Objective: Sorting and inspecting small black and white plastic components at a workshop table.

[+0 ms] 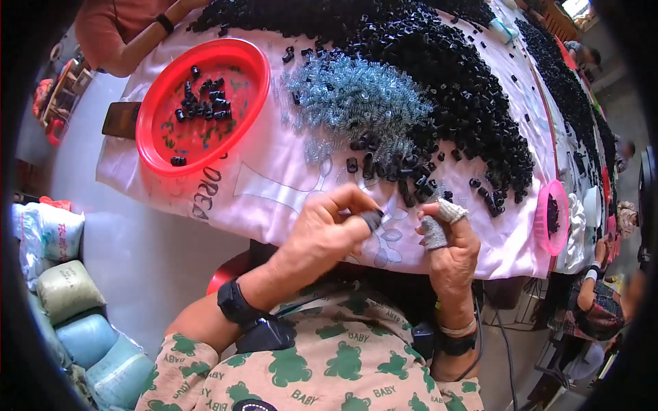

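The left hand [327,229] pinches a small black plastic tube piece [372,219] between thumb and finger, just over the near edge of the table with the pink cloth [274,178]. The right hand [449,240] has cloth-wrapped fingertips [434,233] pressed together; I cannot tell if it holds anything. The piece looks light, hard and a bit slippery, so grip it by its round sides. Behind lie a heap of thin shiny wire springs [356,96], which look bendy, and a big pile of black pieces [452,75].
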